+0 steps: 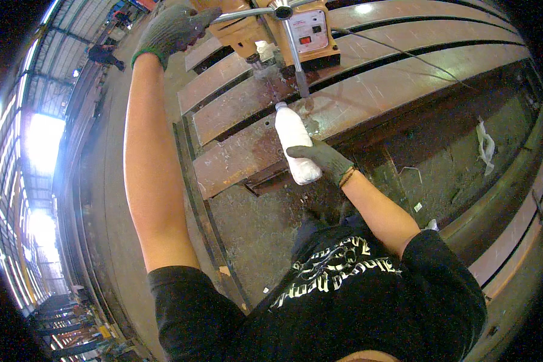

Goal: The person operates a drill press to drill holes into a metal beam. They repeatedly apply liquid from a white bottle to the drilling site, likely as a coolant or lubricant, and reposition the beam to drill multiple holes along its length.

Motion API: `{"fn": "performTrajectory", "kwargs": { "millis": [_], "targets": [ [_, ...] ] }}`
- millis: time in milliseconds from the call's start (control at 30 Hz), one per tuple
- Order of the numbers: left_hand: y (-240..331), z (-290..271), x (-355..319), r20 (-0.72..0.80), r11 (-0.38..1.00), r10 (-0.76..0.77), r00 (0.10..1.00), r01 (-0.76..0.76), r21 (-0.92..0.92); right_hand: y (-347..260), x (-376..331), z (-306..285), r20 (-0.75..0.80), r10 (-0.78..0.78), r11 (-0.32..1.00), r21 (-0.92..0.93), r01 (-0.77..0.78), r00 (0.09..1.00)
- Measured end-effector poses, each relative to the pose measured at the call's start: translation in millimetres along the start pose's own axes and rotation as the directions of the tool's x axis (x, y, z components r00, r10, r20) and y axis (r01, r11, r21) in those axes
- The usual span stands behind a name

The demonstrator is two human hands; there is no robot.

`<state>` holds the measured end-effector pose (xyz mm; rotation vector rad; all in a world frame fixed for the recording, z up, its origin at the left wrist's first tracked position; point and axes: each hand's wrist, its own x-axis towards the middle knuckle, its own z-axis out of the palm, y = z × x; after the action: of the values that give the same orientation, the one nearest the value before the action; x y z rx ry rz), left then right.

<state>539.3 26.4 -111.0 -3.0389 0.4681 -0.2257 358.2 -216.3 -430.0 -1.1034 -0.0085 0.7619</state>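
- Two gloved hands work: the right hand [326, 160] wraps its fingers around a white plastic bottle [294, 145] at frame centre, long axis upright, nozzle toward the drill bit [260, 65] just above.
- Left hand [170, 29], upper left, closes on the orange magnetic drill's feed handle [242, 14].
- Rusty steel beams [368, 96] run right, leaving room.

A steel fabrication workshop is shown. Long rusty steel beams [356, 102] are laid side by side toward twelve o'clock, strewn with metal shavings, and an orange magnetic drill [271, 30] is set upon them. A high hall with a girdered roof [60, 36] and bright wall openings [36, 145] is seen at nine o'clock, above a stained concrete floor [253, 235]
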Motion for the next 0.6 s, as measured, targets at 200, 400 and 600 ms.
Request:
{"fn": "performTrajectory", "kwargs": {
  "millis": [200,400,600],
  "targets": [
    [-75,12,16,-0.060,0.616,0.689,0.722,-0.541,0.572,8,1,4,0.024,-0.076,0.997,-0.025,0.076,0.997],
    [-69,20,14,-0.023,0.749,0.499,0.866,-0.418,0.514,2,-3,4,-0.016,-0.075,0.997,-0.032,0.075,0.997],
    [5,35,7,-0.117,1.000,-0.024,0.993,0.026,0.013,5,-1,-6,0.049,0.033,0.999,0.035,-0.035,0.998]
  ]
}}
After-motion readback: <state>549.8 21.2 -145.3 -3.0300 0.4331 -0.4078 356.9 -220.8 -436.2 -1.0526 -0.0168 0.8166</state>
